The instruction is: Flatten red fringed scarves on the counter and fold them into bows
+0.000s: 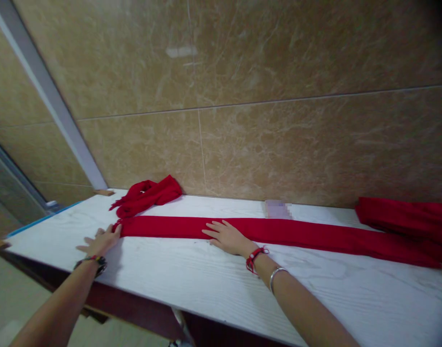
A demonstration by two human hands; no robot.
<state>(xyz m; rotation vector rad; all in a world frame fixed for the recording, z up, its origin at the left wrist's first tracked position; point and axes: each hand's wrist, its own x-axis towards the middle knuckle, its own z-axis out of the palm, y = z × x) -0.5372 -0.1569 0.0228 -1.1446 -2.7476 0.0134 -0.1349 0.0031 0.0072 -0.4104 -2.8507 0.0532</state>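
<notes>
A long red scarf lies stretched out in a narrow folded strip across the white table. At its fringed left end, my left hand pinches the corner between thumb and fingers. My right hand rests flat on the strip near the middle, palm down with fingers spread. Just behind the left end sits a second red scarf, loosely bunched, its fringe pointing left.
More folded red cloth is heaped at the right, partly against the wall. A small pale purple packet, partly blurred, lies by the tiled wall. The table's front edge runs below my forearms.
</notes>
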